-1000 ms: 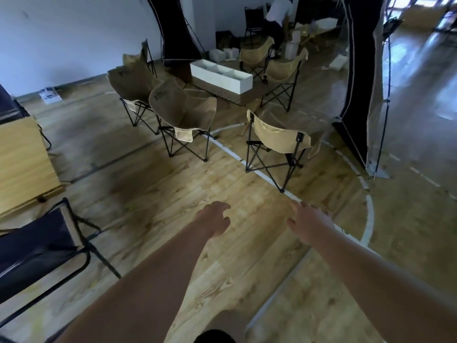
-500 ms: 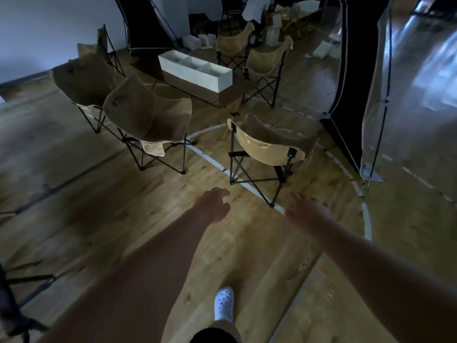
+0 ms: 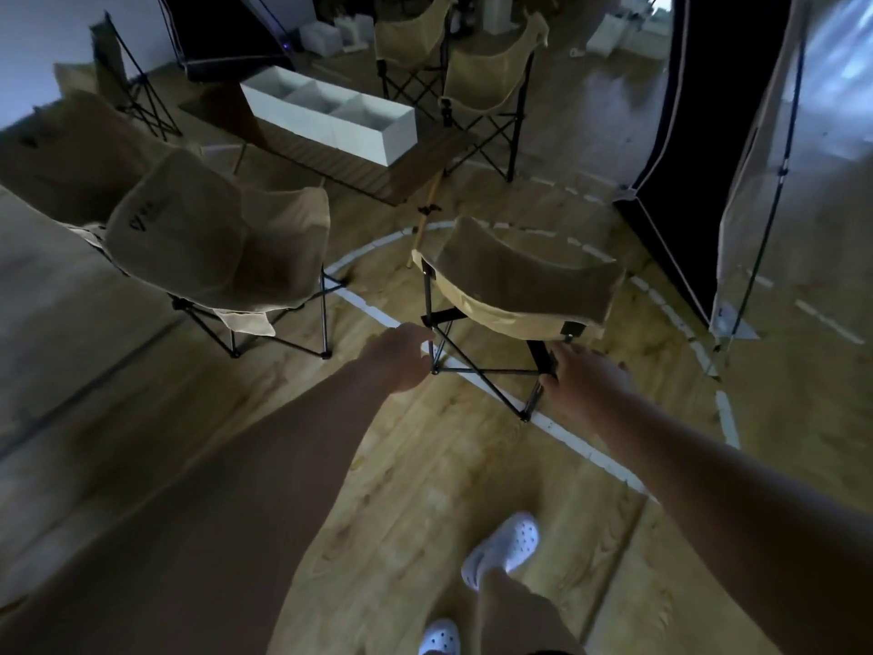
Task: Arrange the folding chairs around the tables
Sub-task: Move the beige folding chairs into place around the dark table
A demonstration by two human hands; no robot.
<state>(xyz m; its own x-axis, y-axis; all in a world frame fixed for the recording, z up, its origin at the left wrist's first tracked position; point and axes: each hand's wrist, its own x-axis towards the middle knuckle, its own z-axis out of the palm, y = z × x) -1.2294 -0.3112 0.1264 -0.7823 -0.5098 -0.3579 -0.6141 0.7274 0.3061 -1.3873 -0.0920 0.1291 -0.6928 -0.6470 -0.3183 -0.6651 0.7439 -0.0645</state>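
A small tan folding chair [image 3: 515, 281] with a black frame stands straight ahead of me, its back toward me, at the near end of a low wooden table [image 3: 363, 170]. My left hand [image 3: 399, 359] is at the chair's left rear leg, fingers loosely apart and touching the frame. My right hand [image 3: 588, 378] reaches the right rear corner, fingertips on the black bracket, not closed around it. A bigger tan chair [image 3: 222, 248] stands left of the table. Two more tan chairs [image 3: 491, 82] stand at the far side.
A long white divided box [image 3: 330, 111] lies on the table. A tall black panel on a stand [image 3: 699, 134] rises close on the right. Another tan chair [image 3: 56, 158] and a folded one [image 3: 118, 73] are at the far left. White floor tape curves under the chair.
I have walked closer to the small chair. Both hands moved forward from mid-air to its rear frame. The view has tilted down, and my white shoes now show.
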